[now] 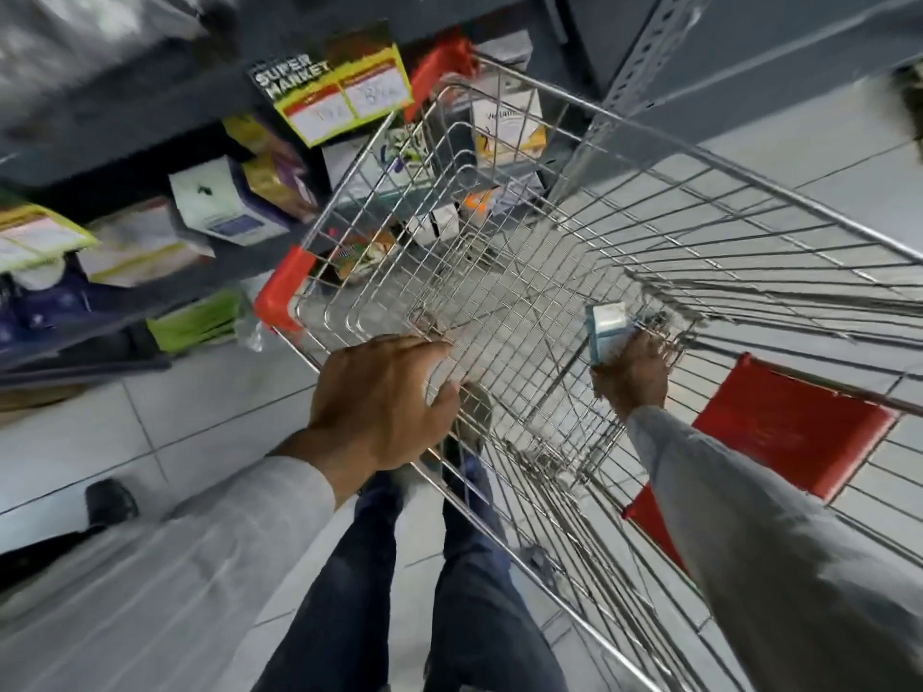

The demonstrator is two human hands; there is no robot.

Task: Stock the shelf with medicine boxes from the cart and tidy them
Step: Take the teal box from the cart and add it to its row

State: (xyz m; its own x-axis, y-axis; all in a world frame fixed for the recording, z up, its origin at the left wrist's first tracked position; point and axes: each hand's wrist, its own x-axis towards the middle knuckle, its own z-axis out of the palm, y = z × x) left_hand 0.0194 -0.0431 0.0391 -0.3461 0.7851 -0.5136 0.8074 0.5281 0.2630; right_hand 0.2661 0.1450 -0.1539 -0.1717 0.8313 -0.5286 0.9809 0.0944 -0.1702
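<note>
A wire shopping cart [664, 142] with red corner guards fills the middle of the view, seen from above. My left hand [384, 399] grips the cart's near rim. My right hand [632, 372] is down inside the basket, closed around a small white and light-blue medicine box [607, 327]. The grey shelf [165, 92] stands at the upper left, holding several boxes: a white and purple one [220, 202], yellow and purple ones [274, 167], a white and yellow one [507, 124] seen through the cart's wires.
A yellow price tag reading "SUPER MARKET" [334, 94] hangs on the shelf edge. A red child-seat flap [779, 432] sits at the cart's right end. My legs in blue jeans [399, 591] stand on grey floor tiles. A black shoe [110, 501] shows at the lower left.
</note>
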